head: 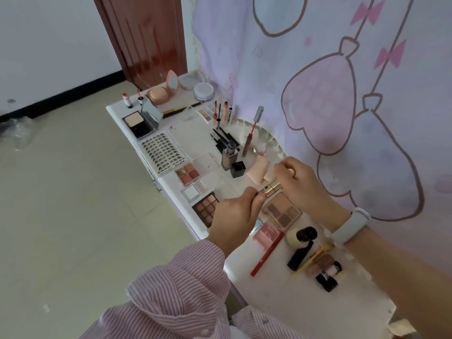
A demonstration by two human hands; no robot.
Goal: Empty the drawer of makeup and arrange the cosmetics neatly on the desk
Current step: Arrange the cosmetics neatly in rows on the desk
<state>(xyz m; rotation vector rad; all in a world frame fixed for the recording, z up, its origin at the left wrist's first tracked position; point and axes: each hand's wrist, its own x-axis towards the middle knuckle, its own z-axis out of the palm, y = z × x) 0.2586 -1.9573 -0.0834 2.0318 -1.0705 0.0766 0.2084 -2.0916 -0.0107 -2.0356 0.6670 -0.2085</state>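
Gold tube (270,188) | held over the surface (318,302) between both hands | left hand (234,214) pinches one end, right hand (299,182) grips other | step: placing | next: a free slot among the palettes is needed

Just one head-worn view, looking forward and steeply down. Close over the table (305,302), wide-angle. Tilted, floor (61,204) left, curtain (318,69) right.

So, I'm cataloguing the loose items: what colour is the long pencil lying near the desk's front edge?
Red. The pencil shows clearly in the head view.
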